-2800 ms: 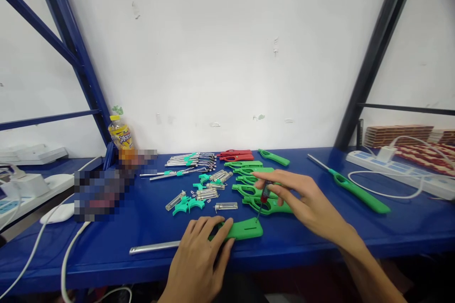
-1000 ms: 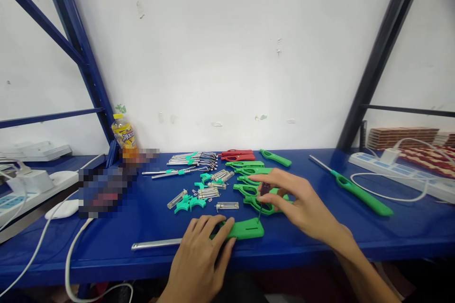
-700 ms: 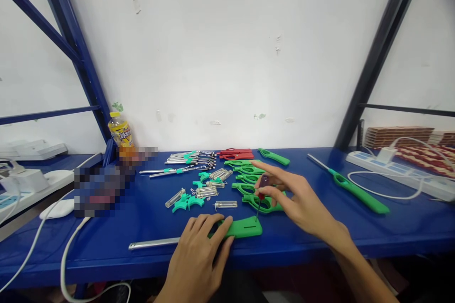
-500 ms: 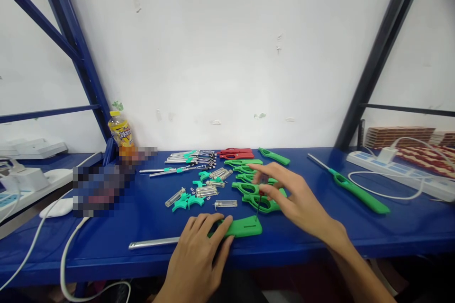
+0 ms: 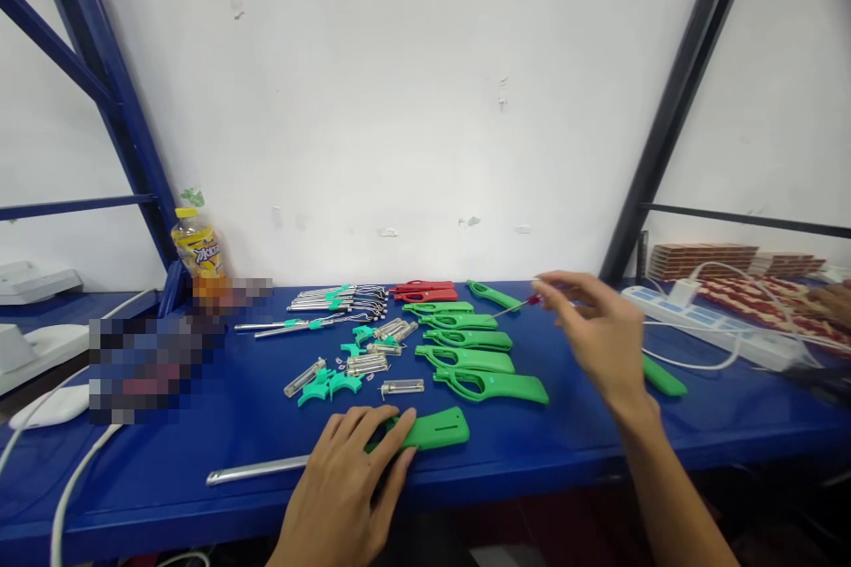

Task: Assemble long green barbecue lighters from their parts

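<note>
My left hand [image 5: 346,478] lies over a green long-reach lighter [image 5: 440,430] at the table's front edge, with fingers around its middle. The lighter's metal tube points left, and its slotted handle shows to the right of my fingers. Raised at the right, my right hand [image 5: 598,337] pinches a small screwdriver [image 5: 513,309] by its red handle; the thin shaft points left, apart from the held lighter. Several green handle shells [image 5: 515,387] are lined up behind the lighter. Clear fuel tanks [image 5: 403,386] and teal triggers [image 5: 317,386] lie to the left of the shells.
Metal tubes with wires [image 5: 325,299] and red shells [image 5: 425,291] lie at the back. A drink bottle [image 5: 199,252] stands back left. On the right are a power strip [image 5: 711,328] with a white cable and another green lighter [image 5: 663,376], partly hidden by my right arm.
My right hand has lifted the screwdriver off the lighter's handle end and moved right and up, tilting the shaft toward horizontal. My left hand stays on the lighter. The view has shifted right.
</note>
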`<state>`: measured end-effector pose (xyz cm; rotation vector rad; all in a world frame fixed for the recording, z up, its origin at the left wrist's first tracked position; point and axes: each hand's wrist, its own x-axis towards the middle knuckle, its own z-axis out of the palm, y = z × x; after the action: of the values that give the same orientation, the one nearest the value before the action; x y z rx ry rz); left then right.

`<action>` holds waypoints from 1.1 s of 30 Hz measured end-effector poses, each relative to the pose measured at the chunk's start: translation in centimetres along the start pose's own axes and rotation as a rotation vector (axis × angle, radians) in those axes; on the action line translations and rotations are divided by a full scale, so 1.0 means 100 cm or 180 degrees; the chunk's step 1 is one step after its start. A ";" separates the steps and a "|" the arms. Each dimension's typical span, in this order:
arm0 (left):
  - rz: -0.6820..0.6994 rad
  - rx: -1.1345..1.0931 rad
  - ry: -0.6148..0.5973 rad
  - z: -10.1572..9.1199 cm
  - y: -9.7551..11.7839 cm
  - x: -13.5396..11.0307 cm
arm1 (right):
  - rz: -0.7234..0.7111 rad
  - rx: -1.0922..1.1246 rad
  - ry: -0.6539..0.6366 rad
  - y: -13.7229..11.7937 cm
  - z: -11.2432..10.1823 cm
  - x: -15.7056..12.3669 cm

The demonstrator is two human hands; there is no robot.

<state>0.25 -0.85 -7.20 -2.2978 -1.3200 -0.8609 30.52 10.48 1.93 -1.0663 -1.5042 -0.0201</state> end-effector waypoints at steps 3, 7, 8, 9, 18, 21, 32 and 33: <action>-0.0063 -0.0028 -0.0092 0.001 -0.002 0.000 | 0.0370 -0.1267 0.0037 0.039 -0.020 0.018; -0.0130 -0.0009 -0.0176 0.002 -0.005 -0.003 | 0.0735 -0.1701 -0.0461 0.090 -0.034 0.026; -0.0142 0.0007 -0.0193 0.002 -0.006 -0.003 | 0.0816 -0.1766 -0.0649 0.100 -0.035 0.026; -0.0148 0.0017 -0.0208 0.001 -0.008 -0.004 | 0.0894 -0.1818 -0.0838 0.108 -0.035 0.025; -0.0392 -0.0485 -0.0181 -0.006 -0.012 -0.003 | 0.1177 -0.2285 -0.1553 0.112 -0.023 0.016; -0.0394 -0.0592 0.0020 -0.006 -0.015 -0.001 | 0.1131 -0.2434 -0.1387 0.090 -0.021 0.018; -0.0068 -0.0300 0.0770 -0.009 -0.012 0.004 | -0.0551 0.0142 -0.3470 -0.066 0.014 -0.038; -0.0054 -0.0309 0.0767 -0.010 -0.011 0.004 | -0.0616 0.0179 -0.3621 -0.071 0.018 -0.045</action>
<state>-0.87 -0.68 -6.19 -2.1729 -1.2182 -1.1897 24.08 4.79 1.80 -0.8965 -2.5931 0.5758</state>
